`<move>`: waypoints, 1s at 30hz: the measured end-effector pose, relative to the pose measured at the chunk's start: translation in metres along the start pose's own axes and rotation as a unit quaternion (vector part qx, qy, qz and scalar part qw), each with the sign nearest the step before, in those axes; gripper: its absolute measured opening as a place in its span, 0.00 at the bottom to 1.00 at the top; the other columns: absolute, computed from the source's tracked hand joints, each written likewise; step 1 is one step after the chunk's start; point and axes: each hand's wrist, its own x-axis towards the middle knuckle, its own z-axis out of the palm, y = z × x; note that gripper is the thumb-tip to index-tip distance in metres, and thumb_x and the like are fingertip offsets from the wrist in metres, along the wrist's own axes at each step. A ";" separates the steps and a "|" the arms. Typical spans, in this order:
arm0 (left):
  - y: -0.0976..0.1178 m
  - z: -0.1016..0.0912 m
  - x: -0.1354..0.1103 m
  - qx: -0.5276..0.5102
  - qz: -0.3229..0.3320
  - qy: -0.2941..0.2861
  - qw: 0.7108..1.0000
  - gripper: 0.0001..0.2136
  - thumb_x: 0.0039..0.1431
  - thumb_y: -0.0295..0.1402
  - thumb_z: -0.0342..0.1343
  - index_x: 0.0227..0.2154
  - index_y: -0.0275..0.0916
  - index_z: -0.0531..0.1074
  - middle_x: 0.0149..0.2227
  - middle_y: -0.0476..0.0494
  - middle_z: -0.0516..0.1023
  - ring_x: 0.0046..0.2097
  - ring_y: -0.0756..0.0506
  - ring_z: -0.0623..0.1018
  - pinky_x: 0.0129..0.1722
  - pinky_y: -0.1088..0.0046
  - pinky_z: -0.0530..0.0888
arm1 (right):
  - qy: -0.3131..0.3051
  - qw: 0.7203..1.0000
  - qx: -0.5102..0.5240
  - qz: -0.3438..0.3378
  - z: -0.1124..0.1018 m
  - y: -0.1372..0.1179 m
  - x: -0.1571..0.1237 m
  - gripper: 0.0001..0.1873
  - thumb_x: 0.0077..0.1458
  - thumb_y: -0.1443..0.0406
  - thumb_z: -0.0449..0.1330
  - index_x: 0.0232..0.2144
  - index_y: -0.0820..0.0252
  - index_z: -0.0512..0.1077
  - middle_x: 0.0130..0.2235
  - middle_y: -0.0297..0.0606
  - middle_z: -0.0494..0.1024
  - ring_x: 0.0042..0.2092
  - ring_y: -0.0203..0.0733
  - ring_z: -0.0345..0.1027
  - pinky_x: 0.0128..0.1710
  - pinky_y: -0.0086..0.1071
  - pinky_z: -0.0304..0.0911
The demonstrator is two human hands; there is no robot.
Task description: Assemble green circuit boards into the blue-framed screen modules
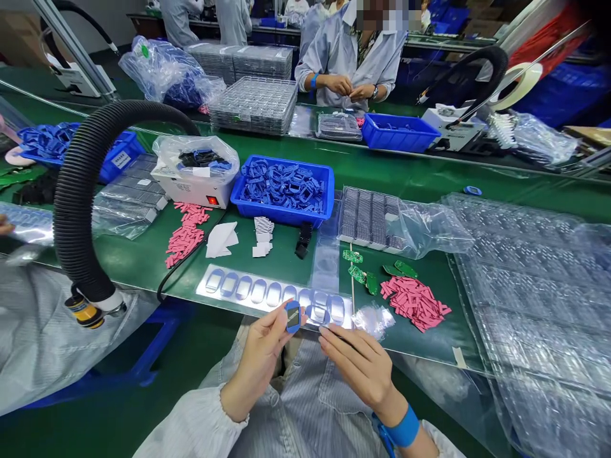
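My left hand (pixel 270 334) pinches a small blue oval plastic frame (pixel 293 317) with a dark centre, holding it upright above the table's front edge. Just right of it is my right hand (pixel 360 362), its fingers stretched out and their tips at the lower edge of a sticker sheet (pixel 205 286); its thumb is hidden. That sheet carries a row of blue-rimmed oval stickers and lies along the front edge. Crumpled clear film (pixel 375 321) rests beside its right end.
Behind the sheet stand a blue bin (pixel 286 213) of blue frames and a white box (pixel 191 187). Pink strips (pixel 415 302), green circuit boards (pixel 367 280) and clear trays (pixel 525 286) lie rightward. A black hose (pixel 71 210) arches at left. A co-worker (pixel 353 57) sits opposite.
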 end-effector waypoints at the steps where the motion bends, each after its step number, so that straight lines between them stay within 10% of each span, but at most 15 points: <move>1: -0.001 0.002 0.000 -0.002 -0.005 -0.015 1.000 0.15 0.51 0.39 0.62 0.40 0.39 0.78 0.39 0.41 0.83 0.46 0.41 0.79 0.56 0.59 0.67 | 0.000 1.000 0.008 -0.008 -0.004 -0.002 0.001 0.13 0.55 0.74 0.58 0.43 0.60 0.73 0.41 0.38 0.80 0.49 0.40 0.72 0.41 0.32 0.70; 6: -0.007 0.015 0.006 -0.010 -0.009 -0.037 0.999 0.15 0.50 0.41 0.62 0.39 0.39 0.78 0.40 0.40 0.83 0.45 0.41 0.79 0.52 0.62 0.70 | 0.004 1.000 0.020 -0.018 -0.016 -0.007 0.008 0.10 0.55 0.71 0.59 0.40 0.60 0.74 0.39 0.38 0.81 0.47 0.40 0.73 0.42 0.32 0.71; 13: -0.009 0.024 0.013 0.084 0.062 -0.037 0.994 0.18 0.47 0.42 0.63 0.40 0.37 0.79 0.39 0.38 0.83 0.42 0.38 0.81 0.49 0.59 0.73 | -0.012 0.985 0.063 0.158 -0.011 0.004 0.018 0.20 0.59 0.64 0.55 0.54 0.61 0.66 0.50 0.47 0.75 0.54 0.48 0.67 0.53 0.46 0.65; 30: 0.002 0.027 0.034 0.159 0.107 -0.108 0.975 0.14 0.44 0.40 0.66 0.35 0.41 0.80 0.39 0.39 0.82 0.41 0.37 0.81 0.47 0.58 0.76 | -0.013 0.983 -0.055 0.177 -0.001 0.031 0.041 0.15 0.62 0.63 0.51 0.47 0.60 0.69 0.43 0.43 0.79 0.43 0.46 0.76 0.46 0.46 0.70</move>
